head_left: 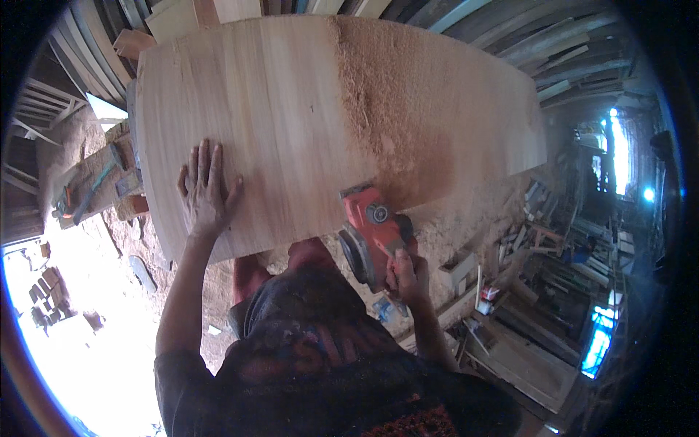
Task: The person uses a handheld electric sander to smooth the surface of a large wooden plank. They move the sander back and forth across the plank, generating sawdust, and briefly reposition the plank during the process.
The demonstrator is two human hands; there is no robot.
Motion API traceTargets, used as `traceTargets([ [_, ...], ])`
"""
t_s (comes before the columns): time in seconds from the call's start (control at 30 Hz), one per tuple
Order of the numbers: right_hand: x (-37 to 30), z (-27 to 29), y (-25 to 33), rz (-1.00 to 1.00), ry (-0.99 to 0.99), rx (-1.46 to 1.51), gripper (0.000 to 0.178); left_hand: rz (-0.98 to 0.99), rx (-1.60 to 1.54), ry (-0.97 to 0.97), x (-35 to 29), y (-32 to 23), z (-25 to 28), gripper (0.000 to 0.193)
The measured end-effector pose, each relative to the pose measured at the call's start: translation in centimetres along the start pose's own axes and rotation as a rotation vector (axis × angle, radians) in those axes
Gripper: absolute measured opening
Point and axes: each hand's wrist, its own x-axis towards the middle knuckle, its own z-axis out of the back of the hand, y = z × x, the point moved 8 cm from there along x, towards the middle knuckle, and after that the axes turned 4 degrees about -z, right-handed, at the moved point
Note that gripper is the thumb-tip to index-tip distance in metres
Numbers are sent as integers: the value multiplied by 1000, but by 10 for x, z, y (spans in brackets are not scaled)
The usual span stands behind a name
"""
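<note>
A wide, pale wooden panel (269,124) stretches across in front of me. My left hand (207,191) lies flat on its left part, palm down with the fingers spread. In my right hand (408,275) is the rear handle of a red electric planer (371,226), the fingers wrapped round it. The planer is at the panel's near edge, right of the middle, with its nose over the wood. A black round cover sits on its left side. Its underside is hidden. Brown wood shavings (371,95) form a thick band across the panel ahead of the planer.
Boards and planks (553,51) are stacked beyond the panel. A hammer (98,182) and other tools lie on a timber (80,197) at the left. Wood offcuts (520,233) litter the floor at the right, near a wooden frame (524,357). A sandal (142,274) lies on the floor.
</note>
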Motion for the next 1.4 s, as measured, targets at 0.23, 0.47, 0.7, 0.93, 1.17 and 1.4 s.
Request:
traceTargets([
  [0.23, 118, -28, 105, -80, 95, 66, 65, 13, -26, 39, 1, 1, 8, 78],
  [0.47, 291, -77, 279, 331, 273, 115, 58, -52, -41, -62, 0, -1, 19, 76],
  [0.7, 126, 18, 97, 344, 167, -234, 42, -44, 16, -38, -1, -2, 7, 75],
  [0.93, 28, 53, -11, 85, -35, 90, 40, -3, 22, -12, 0, -2, 1, 75],
  [1.17, 167, 3, 145, 114, 102, -38, 62, 0, -11, -1, 4, -4, 12, 75],
  [1.4, 304, -61, 284, 275, 256, 184, 51, -40, -22, -43, 0, -5, 20, 75],
])
